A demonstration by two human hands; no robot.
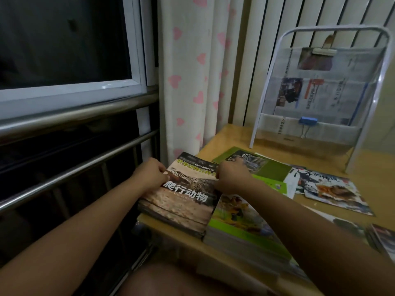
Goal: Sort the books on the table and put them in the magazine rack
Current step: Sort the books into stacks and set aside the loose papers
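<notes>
Dim, soft, wide-angle edge bending

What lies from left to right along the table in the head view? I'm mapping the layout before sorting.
Left hand → brown reptile book gripped by both hands → right hand → green zebra-cover booklet → blue-and-orange illustrated magazine → stack of magazines at the right edge.

A brown reptile book (181,197) tops a stack at the tabletop's left edge; green books (245,229) lie beside it (others scattered flat). The white magazine rack (316,92) stands upright behind.
</notes>
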